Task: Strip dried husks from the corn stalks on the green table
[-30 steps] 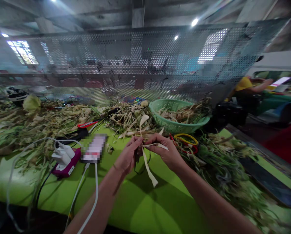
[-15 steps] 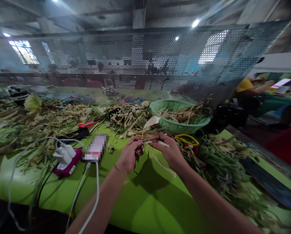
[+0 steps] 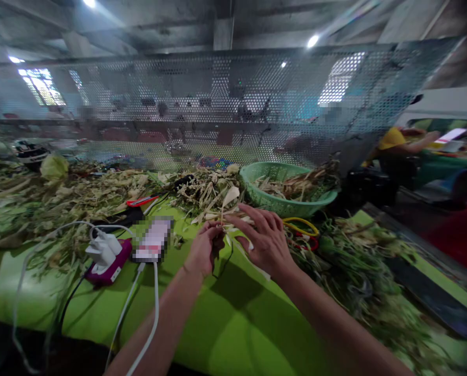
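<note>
While the far side is closed off by a mesh (image 3: 233, 94), the foreground is taken up by a green table (image 3: 225, 334), over which leaves (image 3: 112, 193) are heaped. A basket (image 3: 292, 209) is set beyond the right hand (image 3: 267, 245), which is held spread, its thumb well apart from its fingers. By the left hand (image 3: 204, 248), a pale strip (image 3: 231, 197) is pinched between thumb and fingers, its broad end pointed upward before the leaves. Whether it is also touched by a right fingertip cannot be told for certain, the detail being small and blurred. The strip is judged to be light, dry, pliable and easily split; it is best held at its narrow part, near the left fingertips. Compared with half a second earlier, the right hand's pinch is opened, and the broad end is tipped less to the right.
</note>
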A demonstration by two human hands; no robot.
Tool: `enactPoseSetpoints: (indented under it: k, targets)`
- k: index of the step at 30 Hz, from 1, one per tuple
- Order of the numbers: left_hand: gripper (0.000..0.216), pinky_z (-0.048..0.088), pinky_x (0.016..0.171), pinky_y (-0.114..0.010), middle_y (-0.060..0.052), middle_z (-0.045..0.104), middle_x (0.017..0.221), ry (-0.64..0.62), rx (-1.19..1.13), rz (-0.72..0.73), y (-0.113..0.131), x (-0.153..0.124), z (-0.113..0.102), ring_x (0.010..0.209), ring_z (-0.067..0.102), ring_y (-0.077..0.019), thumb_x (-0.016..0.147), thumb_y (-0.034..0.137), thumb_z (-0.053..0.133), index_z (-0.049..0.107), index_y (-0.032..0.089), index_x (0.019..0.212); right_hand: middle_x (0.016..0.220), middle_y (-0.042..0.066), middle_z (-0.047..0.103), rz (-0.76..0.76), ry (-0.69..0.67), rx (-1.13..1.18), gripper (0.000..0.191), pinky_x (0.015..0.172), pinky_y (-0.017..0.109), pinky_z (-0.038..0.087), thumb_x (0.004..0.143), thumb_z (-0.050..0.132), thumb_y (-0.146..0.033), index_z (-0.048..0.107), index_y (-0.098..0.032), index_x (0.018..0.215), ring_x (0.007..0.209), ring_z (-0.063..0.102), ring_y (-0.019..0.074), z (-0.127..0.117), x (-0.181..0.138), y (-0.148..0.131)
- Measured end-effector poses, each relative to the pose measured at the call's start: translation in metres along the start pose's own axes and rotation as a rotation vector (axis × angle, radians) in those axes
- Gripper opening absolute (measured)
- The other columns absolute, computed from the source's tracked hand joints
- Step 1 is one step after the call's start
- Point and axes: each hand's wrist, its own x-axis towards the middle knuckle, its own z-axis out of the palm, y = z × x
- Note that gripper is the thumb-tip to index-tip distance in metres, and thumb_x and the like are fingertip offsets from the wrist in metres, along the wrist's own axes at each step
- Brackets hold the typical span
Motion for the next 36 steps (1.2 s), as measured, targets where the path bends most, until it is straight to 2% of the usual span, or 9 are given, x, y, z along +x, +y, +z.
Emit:
enactPoseSetpoints:
  k: [2, 4, 12, 16, 20, 24, 27, 32, 36]
  targets:
    - [0.024, 0.027, 0.044, -0.016, 0.006, 0.049, 0.057, 0.016, 0.004, 0.002, 0.0, 0.001, -0.001, 0.045, 0.039, -0.003, 0.058, 0.016, 0.071, 0.052, 0.016, 0.074, 0.142, 0.0, 0.049, -0.122, -0.017, -0.03, 0.05, 0.106, 0.044, 0.028, 0.084, 0.062, -0.019, 0.054, -0.039, 0.129, 0.124, 0.044, 0.0245, -0.002, 0.0, -0.003]
    - [0.024, 0.03, 0.045, -0.016, 0.007, 0.049, 0.058, 0.029, 0.024, 0.015, 0.0, 0.001, -0.001, 0.046, 0.04, -0.003, 0.059, 0.016, 0.07, 0.053, 0.017, 0.075, 0.14, -0.003, 0.051, -0.172, -0.045, -0.017, 0.048, 0.107, 0.043, 0.027, 0.086, 0.059, -0.018, 0.054, -0.04, 0.129, 0.125, 0.044, 0.0223, -0.003, 0.0, -0.004]
    - [0.022, 0.031, 0.047, -0.015, 0.005, 0.053, 0.062, -0.037, 0.123, 0.09, 0.0, 0.001, -0.002, 0.048, 0.042, -0.0025, 0.063, 0.021, 0.073, 0.059, 0.015, 0.079, 0.11, 0.001, 0.071, -0.083, -0.069, 0.18, 0.024, 0.09, 0.038, 0.038, 0.085, 0.061, -0.02, 0.068, -0.029, 0.106, 0.102, 0.057, 0.0215, -0.005, 0.003, -0.004]
    - [0.028, 0.033, 0.049, -0.017, 0.003, 0.055, 0.066, -0.071, 0.17, 0.092, 0.0, 0.002, -0.005, 0.051, 0.045, -0.0039, 0.06, 0.022, 0.077, 0.061, 0.015, 0.082, 0.091, 0.003, 0.072, 0.033, -0.035, 0.265, 0.01, 0.083, 0.036, 0.039, 0.086, 0.061, -0.023, 0.071, -0.024, 0.086, 0.091, 0.057, 0.0211, -0.003, 0.004, -0.003]
    - [0.027, 0.037, 0.054, -0.018, 0.002, 0.056, 0.068, -0.09, 0.28, 0.115, 0.0, 0.001, -0.003, 0.056, 0.047, -0.0057, 0.061, 0.024, 0.078, 0.062, 0.014, 0.08, 0.076, 0.002, 0.069, 0.245, -0.025, 0.478, 0.017, 0.075, 0.032, 0.041, 0.085, 0.063, -0.031, 0.067, -0.021, 0.071, 0.078, 0.056, 0.019, 0.005, 0.004, 0.002]
    - [0.024, 0.04, 0.06, -0.02, 0.001, 0.058, 0.075, -0.165, 0.334, 0.121, 0.0, -0.003, 0.0, 0.064, 0.049, -0.0076, 0.064, 0.025, 0.076, 0.061, 0.015, 0.08, 0.067, 0.001, 0.063, 0.485, 0.009, 0.671, 0.02, 0.064, 0.029, 0.04, 0.08, 0.065, -0.036, 0.066, -0.02, 0.068, 0.069, 0.054, 0.0175, 0.016, -0.001, 0.006]
    - [0.019, 0.039, 0.064, -0.021, 0.0, 0.057, 0.077, -0.205, 0.344, 0.11, 0.0, -0.006, 0.002, 0.067, 0.048, -0.0083, 0.068, 0.022, 0.073, 0.06, 0.016, 0.081, 0.068, 0.001, 0.062, 0.595, 0.043, 0.841, 0.02, 0.059, 0.027, 0.04, 0.076, 0.066, -0.038, 0.065, -0.019, 0.069, 0.065, 0.053, 0.0167, 0.022, -0.003, 0.005]
    - [0.012, 0.036, 0.063, -0.021, 0.001, 0.054, 0.077, -0.239, 0.351, 0.104, -0.001, -0.011, 0.004, 0.068, 0.046, -0.009, 0.07, 0.016, 0.064, 0.056, 0.017, 0.08, 0.066, 0.0, 0.06, 0.667, 0.055, 0.908, 0.022, 0.055, 0.025, 0.038, 0.075, 0.066, -0.041, 0.065, -0.019, 0.069, 0.061, 0.051, 0.015, 0.024, -0.003, 0.0]
    - [0.009, 0.032, 0.058, -0.022, 0.002, 0.05, 0.071, -0.197, 0.389, 0.126, 0.0, -0.014, 0.005, 0.062, 0.04, -0.009, 0.071, 0.02, 0.061, 0.053, 0.018, 0.075, 0.069, 0.002, 0.061, 0.671, 0.097, 0.973, 0.02, 0.06, 0.027, 0.041, 0.073, 0.068, -0.038, 0.065, -0.018, 0.071, 0.065, 0.053, 0.016, 0.025, -0.001, -0.009]
